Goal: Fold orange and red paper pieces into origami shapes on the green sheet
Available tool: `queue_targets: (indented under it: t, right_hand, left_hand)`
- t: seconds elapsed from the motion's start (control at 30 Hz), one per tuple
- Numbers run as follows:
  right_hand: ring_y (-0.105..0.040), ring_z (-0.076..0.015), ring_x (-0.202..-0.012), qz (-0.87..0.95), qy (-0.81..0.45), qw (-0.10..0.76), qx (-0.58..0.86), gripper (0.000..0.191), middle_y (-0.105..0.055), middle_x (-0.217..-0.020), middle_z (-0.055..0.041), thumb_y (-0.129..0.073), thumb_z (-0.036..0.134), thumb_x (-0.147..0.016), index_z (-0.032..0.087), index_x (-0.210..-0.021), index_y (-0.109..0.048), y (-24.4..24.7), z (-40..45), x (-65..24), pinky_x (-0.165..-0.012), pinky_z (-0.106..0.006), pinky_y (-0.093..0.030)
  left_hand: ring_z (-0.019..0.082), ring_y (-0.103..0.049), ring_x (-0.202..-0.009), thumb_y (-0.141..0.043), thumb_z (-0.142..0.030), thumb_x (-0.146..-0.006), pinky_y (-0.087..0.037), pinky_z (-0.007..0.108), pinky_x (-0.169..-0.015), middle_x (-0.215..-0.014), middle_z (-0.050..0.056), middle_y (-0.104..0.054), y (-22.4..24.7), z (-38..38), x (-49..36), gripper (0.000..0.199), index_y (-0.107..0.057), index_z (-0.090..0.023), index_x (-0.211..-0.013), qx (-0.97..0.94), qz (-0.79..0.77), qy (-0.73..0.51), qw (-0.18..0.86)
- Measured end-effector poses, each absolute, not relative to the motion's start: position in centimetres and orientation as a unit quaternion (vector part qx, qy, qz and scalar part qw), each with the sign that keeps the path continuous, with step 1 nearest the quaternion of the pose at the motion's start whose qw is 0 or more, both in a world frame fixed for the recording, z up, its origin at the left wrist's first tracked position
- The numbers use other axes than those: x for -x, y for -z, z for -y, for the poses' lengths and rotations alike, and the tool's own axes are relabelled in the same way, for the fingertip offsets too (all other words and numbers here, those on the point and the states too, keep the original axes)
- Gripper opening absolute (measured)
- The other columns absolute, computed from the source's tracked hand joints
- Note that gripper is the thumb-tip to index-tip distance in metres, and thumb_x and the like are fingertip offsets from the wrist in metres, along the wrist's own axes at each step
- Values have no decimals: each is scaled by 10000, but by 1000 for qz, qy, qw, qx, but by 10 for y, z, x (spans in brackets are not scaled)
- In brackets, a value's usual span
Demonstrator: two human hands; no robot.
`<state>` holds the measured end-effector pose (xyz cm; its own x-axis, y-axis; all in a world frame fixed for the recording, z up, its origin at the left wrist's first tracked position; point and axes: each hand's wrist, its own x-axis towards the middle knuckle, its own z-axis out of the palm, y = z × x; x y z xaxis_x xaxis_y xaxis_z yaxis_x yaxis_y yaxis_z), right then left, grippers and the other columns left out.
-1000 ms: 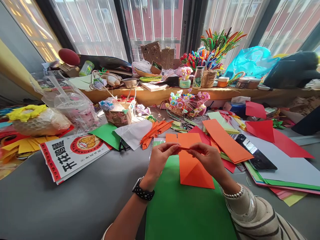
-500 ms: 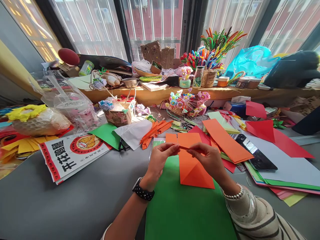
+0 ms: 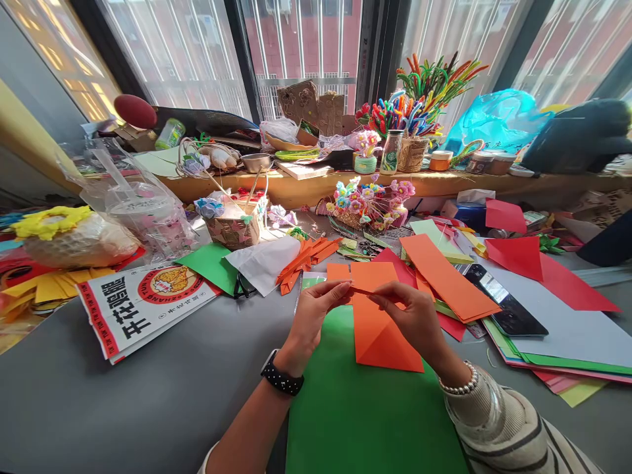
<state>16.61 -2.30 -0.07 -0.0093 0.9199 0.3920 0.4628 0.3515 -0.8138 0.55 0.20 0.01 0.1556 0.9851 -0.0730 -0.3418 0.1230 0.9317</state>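
Note:
A small folded orange paper strip is stretched between my two hands. My left hand, with a black watch strap at the wrist, pinches its left end. Its right end is between the thumb and fingers of my right hand. Below the hands lies a larger orange paper with creases, on top of a green sheet. Some of the orange paper behind the strip is hidden by my fingers.
Right of my hands are stacked orange strips, a phone and layered coloured sheets. A printed paper bag and folded orange pieces are to the left. Flower baskets stand further back.

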Motion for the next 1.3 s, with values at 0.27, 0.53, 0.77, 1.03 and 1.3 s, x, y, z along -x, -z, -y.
queue_targets:
  t: [0.27,0.53,0.77,1.03,1.3]
  right_hand:
    - [-595,-165,-629,672,-230,480,515,132,-648,-687,-33,-543,298,-739,184,-729,-610,2,23,-164,-560,-271,-475]
    - [-590,-168,-640,688,-176,487,508,111,-640,-694,-37,-529,268,-754,192,-730,-607,4,25,-162,-584,-283,-475]
    - [-596,-178,-659,687,-193,481,510,126,-653,-710,-40,-533,293,-749,199,-738,-617,3,25,-160,-583,-283,-473]
    - [-534,-117,-503,629,-371,466,500,202,-621,-613,-25,-576,362,-696,163,-687,-611,1,22,-163,-480,-233,-434]
    - [-496,-95,-529,574,-502,437,477,221,-606,-655,-21,-571,369,-695,151,-704,-604,0,22,-161,-504,-220,-409]
  left_hand:
    - [170,-612,-736,-673,-279,-596,-498,289,-706,-796,64,-676,1,-2,-5,203,-685,-145,-748,-417,-392,-527,628]
    - [173,-618,-722,-639,-316,-637,-499,303,-723,-782,77,-679,1,-1,-5,237,-681,-121,-765,-436,-409,-533,599]
    - [181,-629,-687,-600,-347,-667,-511,294,-668,-721,56,-681,4,-3,-5,256,-680,-134,-785,-497,-431,-548,517]
    - [140,-606,-588,-566,-329,-700,-487,222,-563,-622,19,-652,-1,-1,-2,205,-680,-168,-755,-565,-447,-556,414]
    - [151,-592,-669,-633,-296,-643,-483,250,-633,-712,47,-657,2,3,-10,242,-651,-133,-821,-548,-391,-500,544]
